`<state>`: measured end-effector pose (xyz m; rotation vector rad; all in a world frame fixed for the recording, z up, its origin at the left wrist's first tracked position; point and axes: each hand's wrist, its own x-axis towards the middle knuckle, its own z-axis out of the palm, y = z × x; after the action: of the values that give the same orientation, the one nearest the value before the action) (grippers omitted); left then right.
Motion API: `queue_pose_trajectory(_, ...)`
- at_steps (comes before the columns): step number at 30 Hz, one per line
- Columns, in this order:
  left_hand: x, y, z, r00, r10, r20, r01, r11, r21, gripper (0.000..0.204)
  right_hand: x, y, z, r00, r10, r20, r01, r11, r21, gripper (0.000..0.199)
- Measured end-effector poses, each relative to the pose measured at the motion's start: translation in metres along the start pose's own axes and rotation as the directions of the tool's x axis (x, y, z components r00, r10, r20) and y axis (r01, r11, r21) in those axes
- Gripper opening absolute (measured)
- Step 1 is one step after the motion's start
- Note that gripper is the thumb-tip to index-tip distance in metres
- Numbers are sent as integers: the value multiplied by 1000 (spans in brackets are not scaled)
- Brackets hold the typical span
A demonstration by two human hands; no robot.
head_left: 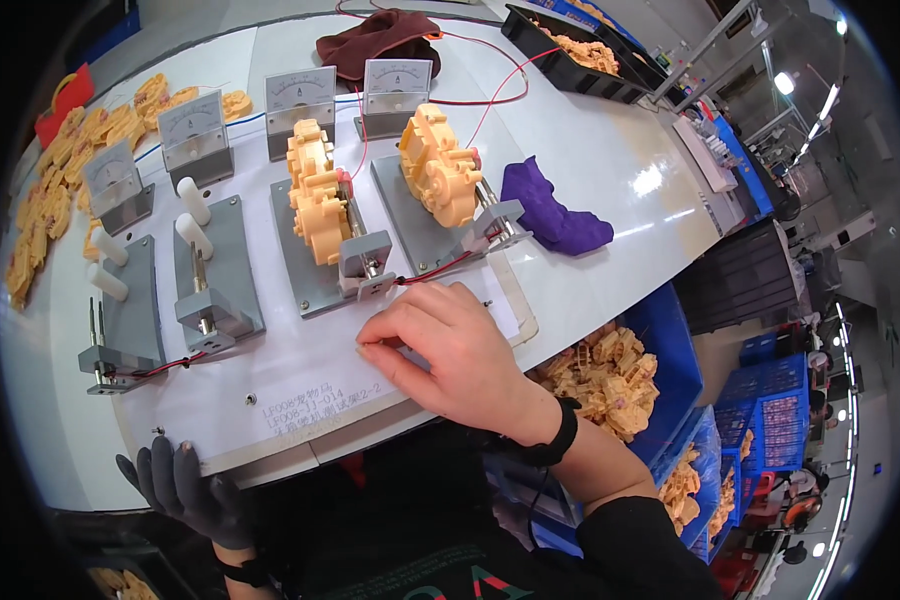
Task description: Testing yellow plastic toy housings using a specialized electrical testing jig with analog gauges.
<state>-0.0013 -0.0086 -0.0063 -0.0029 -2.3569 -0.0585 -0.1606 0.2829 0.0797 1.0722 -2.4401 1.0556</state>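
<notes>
My right hand (pixel 450 350) is bare and hovers by the front of the white-covered board (pixel 300 370), its thumb and index fingertip pinched together with nothing visible between them. At the board's near left edge, my left hand (pixel 188 490) wears a dark grey glove, fingers spread and holding nothing. Beyond the right hand, two yellow plastic gear housings (pixel 320 200) (pixel 438 165) sit on grey metal test fixtures (pixel 315 300) (pixel 395 200), with red wires attached. Two other fixtures (pixel 140 310) (pixel 232 260) on the left bear white pegs and no housing.
Several analog meters (pixel 300 90) stand behind the fixtures. Yellow housings (pixel 60 180) are heaped at far left. A purple cloth (pixel 555 210) and a brown cloth (pixel 380 45) lie on the table. Blue bins (pixel 670 340) of yellow parts stand at right; a black tray (pixel 540 45) is at the back.
</notes>
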Motion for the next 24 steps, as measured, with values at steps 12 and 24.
queue_pose_trajectory(12, 5, 3, -2, 1000, 15, -20, -15, 1000, 24, 38, 0, 1, 3, 998, -40, -38, 40, 999, -5, 10)
queue_pose_trajectory(24, 12, 12, -2, 998, -3, -67, 4, 1000, 17, 36, -3, 2, -1, 995, -90, -43, 89, 996, -11, 11)
